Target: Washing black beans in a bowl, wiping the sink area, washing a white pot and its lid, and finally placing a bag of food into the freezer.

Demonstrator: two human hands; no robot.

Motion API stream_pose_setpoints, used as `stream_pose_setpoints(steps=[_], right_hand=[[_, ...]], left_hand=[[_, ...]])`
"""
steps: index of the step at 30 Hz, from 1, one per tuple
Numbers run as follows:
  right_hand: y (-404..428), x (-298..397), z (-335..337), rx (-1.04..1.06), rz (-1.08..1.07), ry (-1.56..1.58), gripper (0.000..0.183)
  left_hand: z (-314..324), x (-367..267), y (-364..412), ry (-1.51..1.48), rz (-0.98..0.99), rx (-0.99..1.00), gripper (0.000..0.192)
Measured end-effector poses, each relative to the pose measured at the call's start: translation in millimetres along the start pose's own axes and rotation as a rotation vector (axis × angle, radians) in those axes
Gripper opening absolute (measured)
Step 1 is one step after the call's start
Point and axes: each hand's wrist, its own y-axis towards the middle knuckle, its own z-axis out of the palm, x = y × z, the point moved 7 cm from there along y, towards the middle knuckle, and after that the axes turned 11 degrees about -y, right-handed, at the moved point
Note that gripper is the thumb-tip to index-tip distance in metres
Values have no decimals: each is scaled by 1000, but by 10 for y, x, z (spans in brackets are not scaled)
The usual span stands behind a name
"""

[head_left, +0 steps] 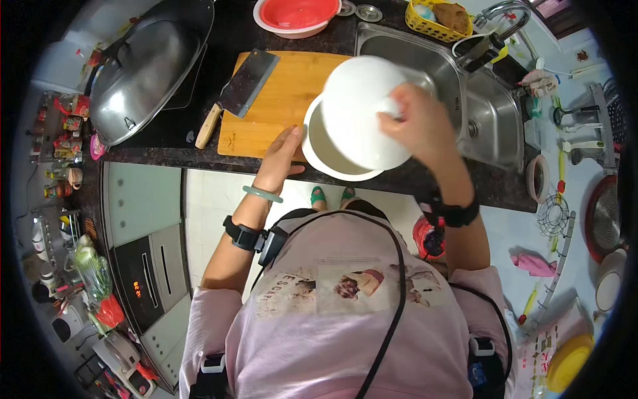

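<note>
A white pot (321, 144) stands at the counter's front edge, partly over the right side of a wooden cutting board (294, 99). Tilted above its mouth is a white lid (354, 114), blurred and covering part of the opening. My right hand (421, 124) grips the lid by its knob. At the pot's left side is my left hand (279, 157), fingers apart; whether the fingertips touch the pot, I cannot tell. A cleaver (249, 82) with a wooden handle lies across the board's left edge. The visible part of the pot's inside shows only pale wall.
Right of the pot is a double-bowl steel sink (491, 132) with a faucet (503, 30). A large lidded wok (149, 75) occupies the left counter. Behind the board sit a red basin (296, 12) in a white one and a yellow basket (438, 30). Utensils (583, 124) hang at the right.
</note>
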Motion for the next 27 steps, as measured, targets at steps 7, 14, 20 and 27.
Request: stream_pose_setpoints(steps=[7,14,20,27], right_hand=[[-467,-1220,-612,-158,423,78,29],[-598,-1754,-757,-113,353,-145,30],[-227,-1624,-714,79,49,136,27],[224,-2487,-373,293,-18,702,23]], left_hand=[[-82,-461,-38,101,270,-149,44],[1279,-845,-424,81,381,325,38],[2311,-320,-14,-234,86,284,54],[2973,-469,524,-577,126,180,34]])
